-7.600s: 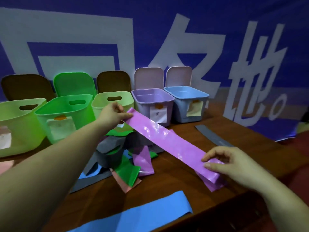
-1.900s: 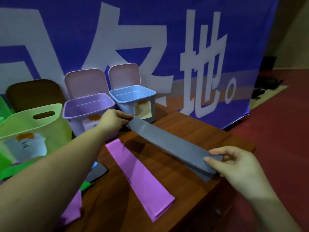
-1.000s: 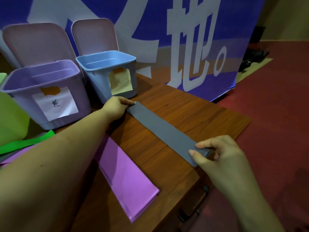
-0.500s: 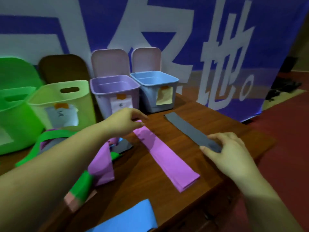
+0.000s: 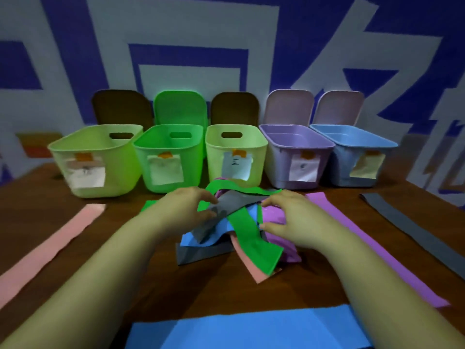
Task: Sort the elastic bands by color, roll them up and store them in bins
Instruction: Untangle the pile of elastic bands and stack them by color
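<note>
1. The left hand (image 5: 187, 206) reaches into the heap of bands (image 5: 231, 227) at the middle of the counter (image 5: 75, 280); its fingers are loosely curled over a grey band (image 5: 226, 205), and whether they pinch it I cannot tell.
2. The right hand (image 5: 286, 217) rests on the right side of the heap, fingers and thumb bent around crumpled purple band (image 5: 273, 214), apparently holding it.
3. In the heap, a green band (image 5: 251, 238) runs from the far side toward the near right, crossing blue, grey and pink pieces.
4. Just right of the heap, a flat purple band (image 5: 364, 240) lies with its long axis running from the far middle to the near right.
5. A flat grey band (image 5: 412, 230) lies further right, roughly parallel.
6. A pink band (image 5: 47, 245) lies flat on the left, slanting from far right to near left.
7. A blue band (image 5: 251, 328) lies crosswise at the near edge.
8. Five open bins line the back: yellow-green (image 5: 118, 152), green (image 5: 141, 154), pale green (image 5: 214, 157), purple (image 5: 279, 157) and blue (image 5: 342, 157).
</note>
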`<state>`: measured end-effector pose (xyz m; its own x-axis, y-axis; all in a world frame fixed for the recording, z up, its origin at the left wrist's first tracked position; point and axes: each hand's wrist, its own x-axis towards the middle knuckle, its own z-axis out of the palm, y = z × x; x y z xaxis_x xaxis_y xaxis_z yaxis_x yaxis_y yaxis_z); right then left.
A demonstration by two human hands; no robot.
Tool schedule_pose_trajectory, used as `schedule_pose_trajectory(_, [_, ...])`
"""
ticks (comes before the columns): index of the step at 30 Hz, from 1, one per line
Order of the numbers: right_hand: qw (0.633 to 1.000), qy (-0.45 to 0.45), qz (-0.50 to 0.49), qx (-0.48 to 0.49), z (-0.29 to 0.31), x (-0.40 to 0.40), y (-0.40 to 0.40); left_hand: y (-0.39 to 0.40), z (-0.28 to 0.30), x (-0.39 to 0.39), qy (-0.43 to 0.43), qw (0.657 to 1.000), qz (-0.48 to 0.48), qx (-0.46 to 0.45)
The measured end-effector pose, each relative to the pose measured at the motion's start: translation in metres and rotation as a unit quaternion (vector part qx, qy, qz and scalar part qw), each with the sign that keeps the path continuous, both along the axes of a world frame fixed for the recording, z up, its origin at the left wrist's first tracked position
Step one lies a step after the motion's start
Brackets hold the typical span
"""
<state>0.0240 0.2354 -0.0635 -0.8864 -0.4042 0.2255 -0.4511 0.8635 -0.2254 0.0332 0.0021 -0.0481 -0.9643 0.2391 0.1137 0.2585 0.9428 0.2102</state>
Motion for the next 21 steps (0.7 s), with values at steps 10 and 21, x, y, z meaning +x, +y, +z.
schedule_pose_trajectory(10, [0.997, 0.000, 0.070, 0.043, -0.008, -0.045, -0.058, -0.018, -0.043, -0.013, 0.020, 0.995, 0.043, 0.091])
schedule_pose_trajectory(21, [0.996, -0.062, 0.036, -0.045, 0.010, -0.078, -0.070, -0.026, -0.057, -0.026, 0.024, 0.984, 0.065, 0.165])
